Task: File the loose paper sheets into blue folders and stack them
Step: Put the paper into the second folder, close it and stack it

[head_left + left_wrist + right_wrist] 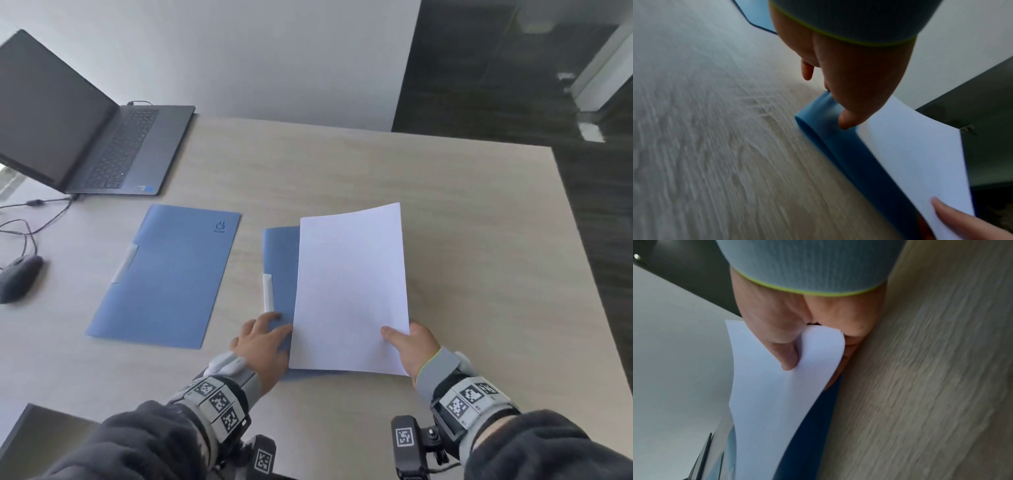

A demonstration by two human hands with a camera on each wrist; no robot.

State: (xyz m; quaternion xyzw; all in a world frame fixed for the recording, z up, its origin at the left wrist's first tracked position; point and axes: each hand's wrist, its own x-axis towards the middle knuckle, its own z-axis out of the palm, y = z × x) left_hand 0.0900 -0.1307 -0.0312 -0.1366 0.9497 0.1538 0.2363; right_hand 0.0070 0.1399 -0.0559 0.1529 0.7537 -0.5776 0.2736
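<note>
A white paper sheet (351, 291) is lifted over a blue folder (281, 260) lying in front of me. My right hand (409, 344) pinches the sheet's near right corner, thumb on top; the right wrist view shows the sheet (781, 394) bending above the dark blue folder (813, 434). My left hand (265, 341) rests with straight fingers on the folder's near left part, just left of the sheet. In the left wrist view a fingertip (844, 123) presses the folder (849, 151) beside the sheet (920, 154). A second blue folder (168, 274) lies closed on the left.
An open laptop (85, 137) stands at the far left of the wooden table (479, 222), with a dark mouse (19, 277) and cables near the left edge. The table's right edge drops to a dark floor. Bare tabletop lies right of the sheet.
</note>
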